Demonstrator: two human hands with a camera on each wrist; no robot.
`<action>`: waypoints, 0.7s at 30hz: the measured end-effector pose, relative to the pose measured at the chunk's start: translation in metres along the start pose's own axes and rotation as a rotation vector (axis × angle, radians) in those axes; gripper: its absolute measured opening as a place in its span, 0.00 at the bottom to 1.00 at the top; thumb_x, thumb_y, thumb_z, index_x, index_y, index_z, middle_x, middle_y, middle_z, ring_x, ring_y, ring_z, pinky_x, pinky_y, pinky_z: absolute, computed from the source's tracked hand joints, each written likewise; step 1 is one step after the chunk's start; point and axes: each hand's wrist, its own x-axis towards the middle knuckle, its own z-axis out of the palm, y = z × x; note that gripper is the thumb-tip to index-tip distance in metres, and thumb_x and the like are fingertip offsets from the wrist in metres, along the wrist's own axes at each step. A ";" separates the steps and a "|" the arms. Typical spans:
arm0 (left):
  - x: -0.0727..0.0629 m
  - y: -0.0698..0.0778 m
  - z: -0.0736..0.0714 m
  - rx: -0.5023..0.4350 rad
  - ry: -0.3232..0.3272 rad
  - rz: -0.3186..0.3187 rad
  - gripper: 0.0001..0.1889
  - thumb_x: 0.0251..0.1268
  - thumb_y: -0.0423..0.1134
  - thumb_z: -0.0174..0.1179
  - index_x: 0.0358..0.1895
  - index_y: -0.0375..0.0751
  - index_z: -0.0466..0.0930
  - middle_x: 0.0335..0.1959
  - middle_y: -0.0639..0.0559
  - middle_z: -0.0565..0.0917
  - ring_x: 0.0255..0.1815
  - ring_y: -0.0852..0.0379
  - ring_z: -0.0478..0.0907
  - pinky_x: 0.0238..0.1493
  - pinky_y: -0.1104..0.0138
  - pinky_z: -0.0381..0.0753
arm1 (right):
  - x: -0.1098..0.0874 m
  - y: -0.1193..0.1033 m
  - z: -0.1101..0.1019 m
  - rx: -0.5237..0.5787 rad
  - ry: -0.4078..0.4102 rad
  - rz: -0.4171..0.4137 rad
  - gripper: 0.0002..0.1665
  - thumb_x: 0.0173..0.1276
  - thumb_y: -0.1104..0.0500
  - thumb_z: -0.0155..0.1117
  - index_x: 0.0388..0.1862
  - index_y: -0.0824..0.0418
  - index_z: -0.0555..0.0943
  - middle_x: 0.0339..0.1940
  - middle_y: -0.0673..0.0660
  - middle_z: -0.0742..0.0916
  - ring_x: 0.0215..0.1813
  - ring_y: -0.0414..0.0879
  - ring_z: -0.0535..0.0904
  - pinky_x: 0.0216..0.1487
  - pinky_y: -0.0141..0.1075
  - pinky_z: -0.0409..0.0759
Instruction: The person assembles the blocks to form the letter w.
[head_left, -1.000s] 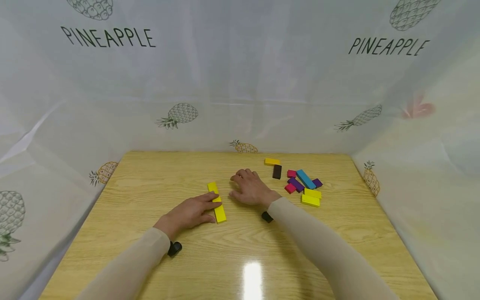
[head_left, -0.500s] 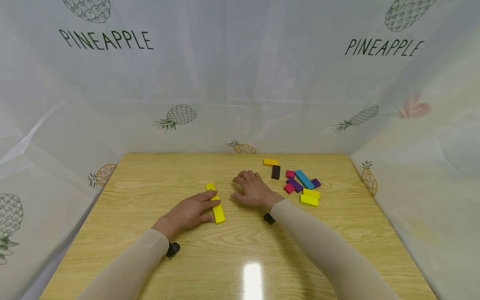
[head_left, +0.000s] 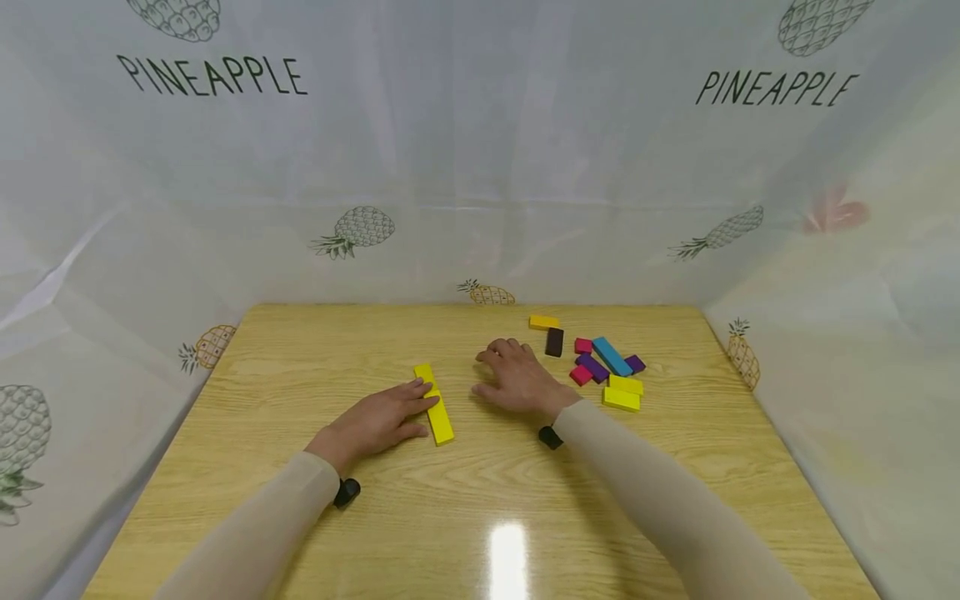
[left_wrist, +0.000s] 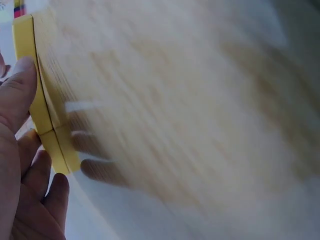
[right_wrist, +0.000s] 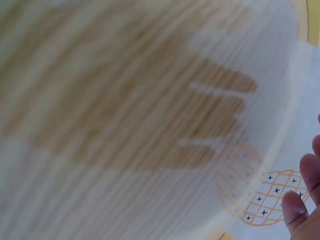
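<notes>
Okay, I've got the left hand nearest: yellow pair end to end under its straight fingers, unclamped, long axis fore-aft, far end angled left. Right hand is empty, fingers apart, near the pair's right. Right of that hand I count: 2 loose yellows, 2 pinks, 2 purples, 1 blue, 1 orange, 1 black.

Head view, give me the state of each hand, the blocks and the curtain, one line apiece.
Left hand: fingers resting on the yellow row.
Right hand: fingers loosely bent, holding nothing.
Yellow row: two blocks lying end to end.
Yellow pair: lying side by side.
Orange block: lying flat.
Black block: lying flat.
Blue block: lying aslant.
Pink blocks: lying flat.
Purple blocks: lying flat.
Curtain: hanging, creased.
</notes>
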 end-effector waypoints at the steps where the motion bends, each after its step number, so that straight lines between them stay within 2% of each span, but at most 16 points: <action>1: 0.000 0.000 0.000 -0.003 0.001 0.005 0.34 0.80 0.58 0.57 0.80 0.47 0.69 0.84 0.47 0.63 0.86 0.45 0.58 0.81 0.47 0.65 | -0.001 0.001 0.000 -0.006 0.006 -0.003 0.35 0.78 0.34 0.59 0.72 0.55 0.77 0.68 0.59 0.77 0.68 0.57 0.72 0.72 0.57 0.70; 7: -0.001 0.000 0.001 -0.064 -0.003 0.012 0.36 0.77 0.58 0.61 0.80 0.45 0.68 0.85 0.46 0.62 0.86 0.43 0.56 0.81 0.46 0.64 | -0.014 0.010 0.000 -0.054 0.050 -0.005 0.36 0.78 0.35 0.59 0.73 0.57 0.76 0.68 0.59 0.77 0.67 0.57 0.71 0.72 0.57 0.69; 12: -0.002 -0.001 0.003 -0.075 -0.020 -0.014 0.39 0.74 0.60 0.62 0.82 0.47 0.66 0.86 0.49 0.60 0.87 0.45 0.54 0.81 0.46 0.64 | -0.031 0.022 -0.003 -0.087 0.103 0.018 0.33 0.78 0.42 0.62 0.71 0.61 0.76 0.67 0.60 0.78 0.65 0.58 0.71 0.70 0.58 0.70; 21: -0.001 0.001 0.003 -0.052 -0.026 -0.023 0.41 0.73 0.62 0.63 0.82 0.48 0.66 0.86 0.49 0.60 0.87 0.45 0.54 0.81 0.46 0.65 | -0.076 0.077 -0.015 -0.144 0.135 0.119 0.29 0.75 0.50 0.61 0.69 0.64 0.77 0.65 0.63 0.80 0.66 0.62 0.72 0.68 0.62 0.69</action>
